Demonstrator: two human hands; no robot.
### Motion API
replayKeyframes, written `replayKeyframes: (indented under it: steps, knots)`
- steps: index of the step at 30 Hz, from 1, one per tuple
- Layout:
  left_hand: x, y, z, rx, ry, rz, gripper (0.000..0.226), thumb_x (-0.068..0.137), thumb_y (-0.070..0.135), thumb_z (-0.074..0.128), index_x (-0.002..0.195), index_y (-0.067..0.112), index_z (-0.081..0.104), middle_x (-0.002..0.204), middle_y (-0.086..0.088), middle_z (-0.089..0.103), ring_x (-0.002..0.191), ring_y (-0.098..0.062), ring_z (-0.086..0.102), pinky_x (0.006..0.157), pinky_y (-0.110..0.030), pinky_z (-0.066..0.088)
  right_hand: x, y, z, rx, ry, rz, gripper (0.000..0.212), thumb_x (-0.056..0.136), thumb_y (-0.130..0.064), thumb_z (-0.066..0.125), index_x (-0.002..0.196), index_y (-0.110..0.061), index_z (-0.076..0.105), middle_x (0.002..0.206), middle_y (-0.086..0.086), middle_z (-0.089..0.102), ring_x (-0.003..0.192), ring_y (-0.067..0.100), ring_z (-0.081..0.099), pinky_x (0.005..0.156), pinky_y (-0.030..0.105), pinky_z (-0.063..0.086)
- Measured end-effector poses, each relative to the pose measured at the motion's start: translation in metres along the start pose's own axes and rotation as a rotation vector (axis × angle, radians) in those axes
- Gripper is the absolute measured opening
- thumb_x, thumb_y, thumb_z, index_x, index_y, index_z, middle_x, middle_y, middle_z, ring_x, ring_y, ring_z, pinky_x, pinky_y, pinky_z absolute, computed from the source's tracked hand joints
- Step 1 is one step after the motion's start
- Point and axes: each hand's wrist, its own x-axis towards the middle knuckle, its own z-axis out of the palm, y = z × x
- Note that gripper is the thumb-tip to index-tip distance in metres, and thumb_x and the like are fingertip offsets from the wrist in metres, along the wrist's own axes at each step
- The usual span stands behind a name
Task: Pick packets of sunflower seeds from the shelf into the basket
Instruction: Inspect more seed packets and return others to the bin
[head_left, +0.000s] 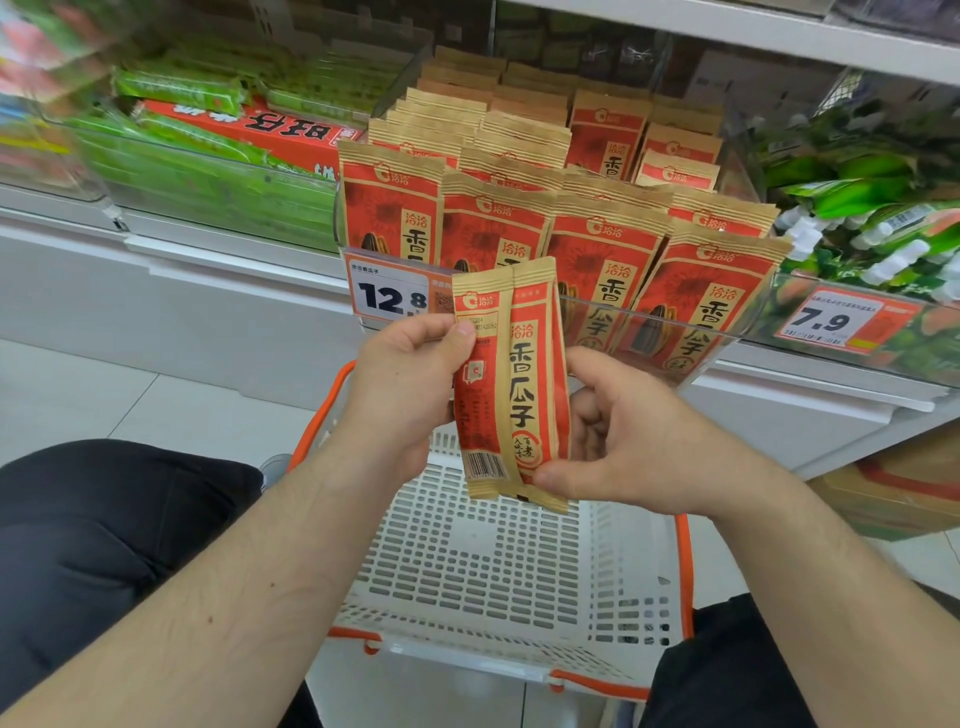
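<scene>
The white metal shelf (218, 244) runs across the upper view, and on it a clear plastic bin (675, 317) holds rows of upright red and kraft-brown paper packets of sunflower seeds (602, 270). Below, between the person's dark-trousered knees, sits the white slotted plastic basket with orange trim (467, 566); its visible floor holds no packet.

Above the basket's far end, in front of the bin, both hands hold a single red and kraft-brown seed packet (511, 384), back seam and barcode toward the camera. The left hand (405, 384) pinches its upper left edge under the thumb, fingers curled behind. The right hand (623, 441) pinches the lower right corner between thumb and curled fingers.

Risks from here, as I judge them:
- Both grips sit on thin edges, so letting go with one hand too early could let the packet swing or slip, and it might land on the floor rather than inside the basket.
- The packet hangs over the far rim, not the middle; a drop from here could catch the orange handle (322, 410) and tip out.

The packet's long axis stands nearly vertical, leaning slightly, with the sealed top pointing up toward the shelf and the bottom seal pointing down at the basket.
</scene>
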Motion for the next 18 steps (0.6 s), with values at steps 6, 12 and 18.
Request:
replayKeyframes:
  steps: [6, 12, 18]
  knots:
    - [-0.002, -0.004, 0.004, 0.107, 0.046, 0.047, 0.018, 0.093, 0.026, 0.068, 0.103, 0.015, 0.058, 0.094, -0.005, 0.069, 0.08, -0.015, 0.07, 0.073, -0.045, 0.062, 0.0, -0.005, 0.011, -0.103, 0.032, -0.01, 0.066, 0.075, -0.015, 0.082, 0.128, -0.037, 0.048, 0.066, -0.005, 0.069, 0.056, 0.008, 0.063, 0.059, 0.033, 0.056]
    - [-0.012, -0.003, 0.006, 0.083, -0.142, 0.124, 0.042, 0.066, 0.041, 0.078, 0.088, 0.018, 0.051, 0.079, 0.01, 0.066, 0.075, -0.015, 0.065, 0.082, -0.049, 0.057, 0.0, -0.005, 0.013, -0.163, 0.075, -0.015, 0.061, 0.076, -0.02, 0.08, 0.126, -0.032, 0.048, 0.057, -0.009, 0.061, 0.052, 0.007, 0.059, 0.055, 0.027, 0.052]
    - [-0.01, -0.006, 0.005, 0.114, -0.214, 0.141, 0.028, 0.074, 0.027, 0.079, 0.069, 0.022, 0.051, 0.076, 0.002, 0.061, 0.073, -0.017, 0.06, 0.071, -0.042, 0.052, 0.001, -0.001, 0.01, -0.082, 0.012, -0.037, 0.043, 0.083, -0.044, 0.075, 0.121, -0.036, 0.056, 0.056, -0.007, 0.061, 0.051, 0.008, 0.056, 0.054, 0.033, 0.047]
